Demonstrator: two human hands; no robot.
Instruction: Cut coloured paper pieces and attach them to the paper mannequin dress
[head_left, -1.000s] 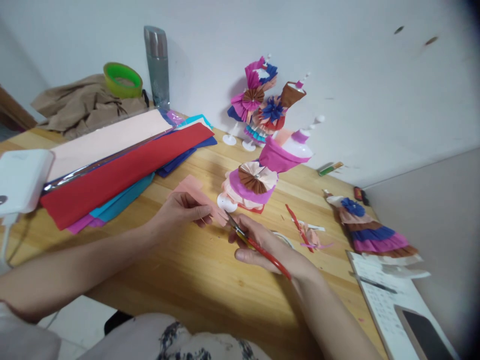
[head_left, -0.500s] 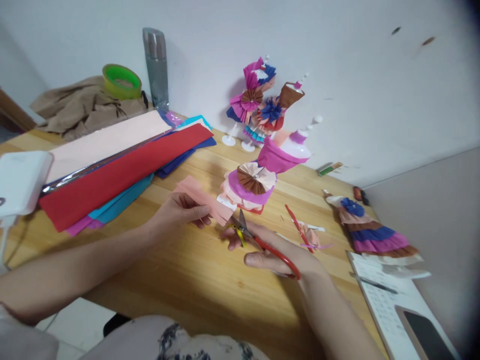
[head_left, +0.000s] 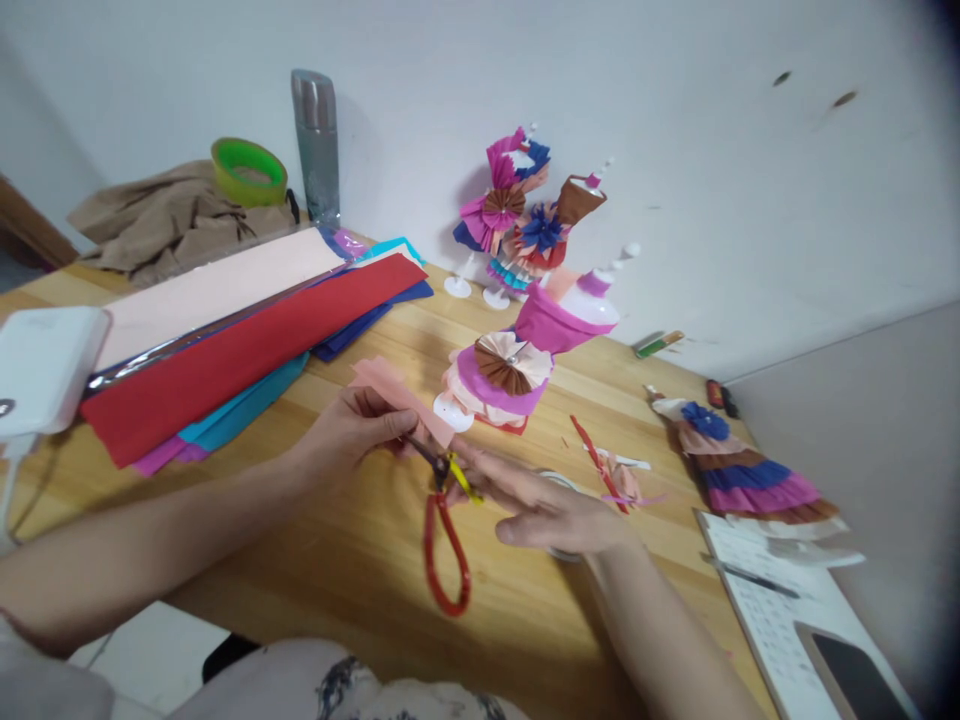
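A light wooden tabletop (head_left: 360,570) fills most of the view, set against a white wall. Across its left side lies a stack of long crepe paper sheets (head_left: 247,350), red on top, with pale pink, dark blue and turquoise sheets beside and beneath it. Near the middle stands a white mannequin stand dressed in magenta, pink and brown pleated paper (head_left: 510,370), tilted to the right.

My left hand (head_left: 352,430) reaches in from the lower left, just in front of that dressed stand. Its thumb and fingers are pinched closed on a small pale pink crepe paper piece (head_left: 386,385), held just above the table, one end sticking out past my fingers.

My right hand (head_left: 551,510) comes from the lower right, palm down and fingers stretched towards my left hand. Its fingertips meet a pair of red-handled scissors (head_left: 429,535) near the yellow pivot. The blades point up at the pink piece, and the red handle loop trails towards me over the wood. I cannot tell whether these fingers actually grip the scissors or only touch them.
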